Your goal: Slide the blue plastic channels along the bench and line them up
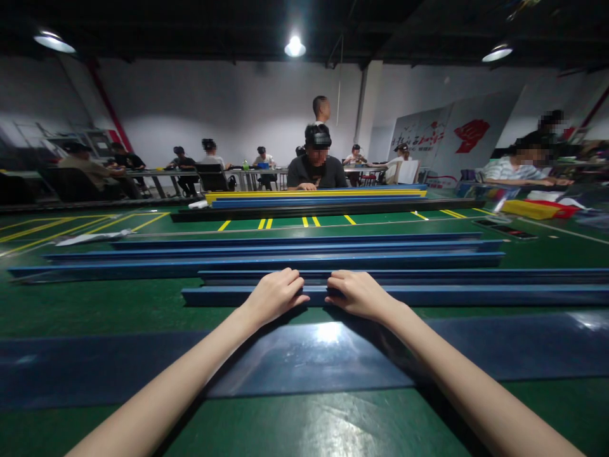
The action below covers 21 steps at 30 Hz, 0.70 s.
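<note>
My left hand [276, 294] and my right hand [358, 293] lie side by side with fingers curled over the near edge of a long folded blue plastic channel [476, 294] on the green floor. Both hands press on it close together, thumbs almost meeting. Between my arms and beneath my wrists lies a flat, glossy dark blue sheet [304, 358].
Several more long blue channels [266, 254] lie in rows beyond. Farther back sits a stack of blue, yellow and black strips [314, 198] with a seated person [316, 165] behind it. Other people work at tables along the back wall and at the right.
</note>
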Each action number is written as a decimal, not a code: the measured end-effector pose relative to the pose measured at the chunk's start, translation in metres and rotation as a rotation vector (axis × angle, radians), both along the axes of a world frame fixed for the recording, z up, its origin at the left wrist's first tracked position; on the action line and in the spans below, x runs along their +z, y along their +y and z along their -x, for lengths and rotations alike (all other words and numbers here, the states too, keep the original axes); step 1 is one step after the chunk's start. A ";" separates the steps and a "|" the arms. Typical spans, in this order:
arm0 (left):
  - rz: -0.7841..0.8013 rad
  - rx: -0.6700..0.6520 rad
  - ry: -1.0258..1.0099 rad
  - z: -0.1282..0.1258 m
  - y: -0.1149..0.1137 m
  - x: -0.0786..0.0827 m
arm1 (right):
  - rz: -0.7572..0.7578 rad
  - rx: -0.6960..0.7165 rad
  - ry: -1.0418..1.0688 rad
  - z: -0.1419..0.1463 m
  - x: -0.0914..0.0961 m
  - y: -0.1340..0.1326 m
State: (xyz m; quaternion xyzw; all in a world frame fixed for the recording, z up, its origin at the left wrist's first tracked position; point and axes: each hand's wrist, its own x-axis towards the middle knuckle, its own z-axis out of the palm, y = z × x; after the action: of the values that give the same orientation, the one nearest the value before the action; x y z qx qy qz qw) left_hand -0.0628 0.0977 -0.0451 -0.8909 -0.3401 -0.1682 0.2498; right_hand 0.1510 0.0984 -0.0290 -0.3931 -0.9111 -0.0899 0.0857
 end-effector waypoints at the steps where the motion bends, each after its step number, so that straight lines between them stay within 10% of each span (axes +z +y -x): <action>1: 0.000 0.005 -0.016 0.004 -0.001 0.000 | 0.016 0.000 0.001 0.002 0.002 0.000; 21: 0.170 0.015 -0.147 0.018 -0.009 0.003 | 0.051 -0.008 -0.056 -0.001 0.014 -0.001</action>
State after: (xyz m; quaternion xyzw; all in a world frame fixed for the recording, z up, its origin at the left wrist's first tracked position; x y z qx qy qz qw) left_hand -0.0810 0.0889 -0.0419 -0.8915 -0.3772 -0.2016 0.1492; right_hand 0.1516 0.0978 -0.0151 -0.3962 -0.9135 -0.0778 0.0496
